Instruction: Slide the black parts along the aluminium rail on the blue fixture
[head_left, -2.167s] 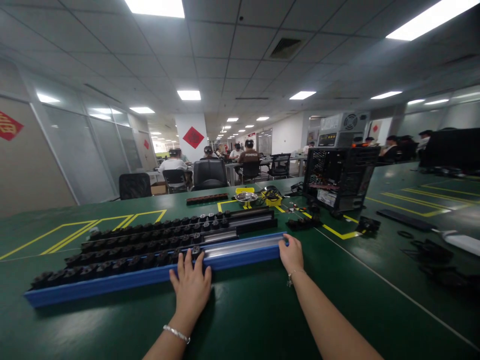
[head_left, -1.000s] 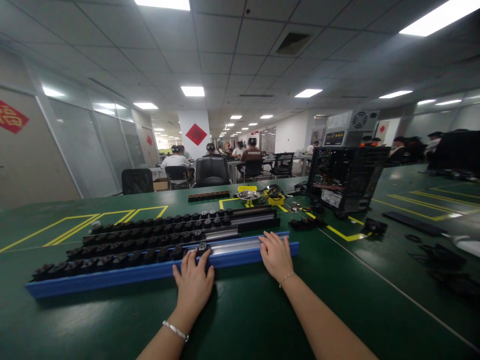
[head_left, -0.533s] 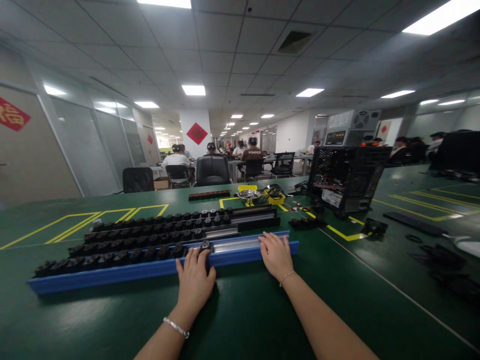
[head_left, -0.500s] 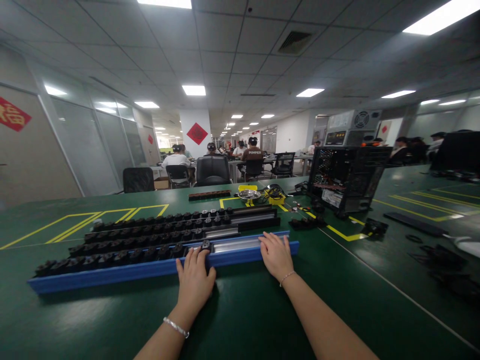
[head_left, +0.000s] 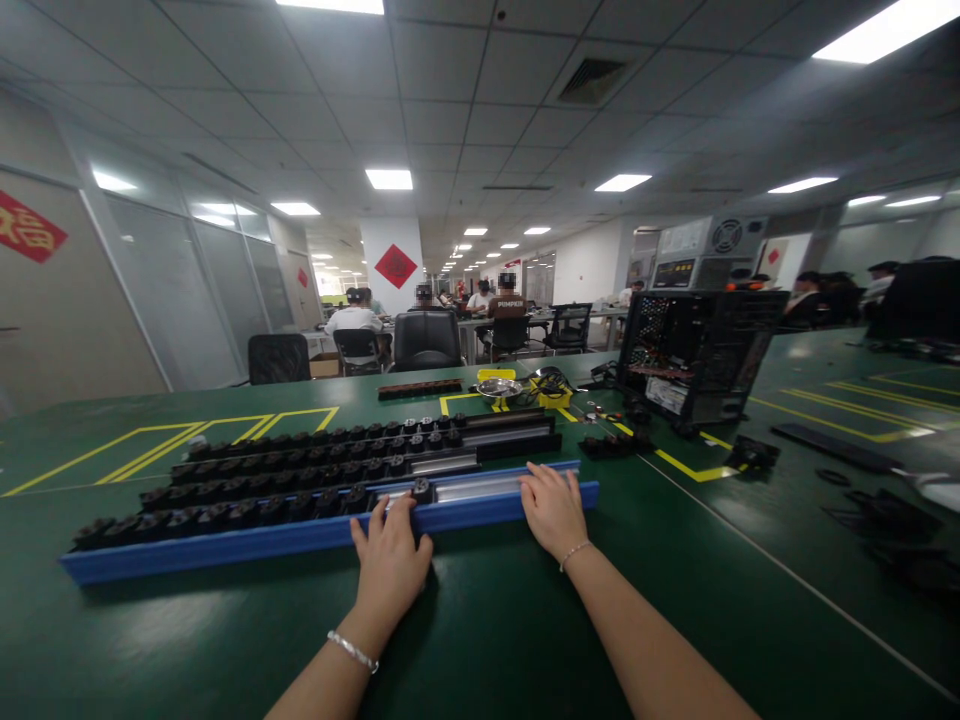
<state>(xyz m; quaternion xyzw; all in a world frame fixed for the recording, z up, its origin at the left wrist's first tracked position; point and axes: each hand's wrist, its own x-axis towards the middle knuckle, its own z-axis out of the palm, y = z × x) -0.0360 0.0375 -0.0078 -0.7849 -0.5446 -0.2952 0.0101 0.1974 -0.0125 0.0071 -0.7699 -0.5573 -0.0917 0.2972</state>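
A long blue rail [head_left: 247,548] lies across the green table in front of me, slightly tilted in view. Small black wheels [head_left: 244,514] line its left part in a row. One black wheel [head_left: 422,490] sits apart from them, just right of my left fingertips, with bare silvery channel on either side. My left hand [head_left: 394,560] reaches over the near wall of the rail, fingers apart and tips in the channel. Near the rail's right end, my right hand [head_left: 553,512] is hooked over the wall, gripping it; its fingertips are partly hidden.
Behind the blue rail lie several black rails [head_left: 517,437] with similar wheels. Farther back are a metal dish [head_left: 498,387] and a yellow box [head_left: 553,397] with cables. An opened computer case [head_left: 694,355] stands to the right, near loose black parts [head_left: 754,453]. People sit at distant desks.
The lone wheel has shifted a little to the right along the channel, out from under my left fingers. My right hand has stayed on the rail.
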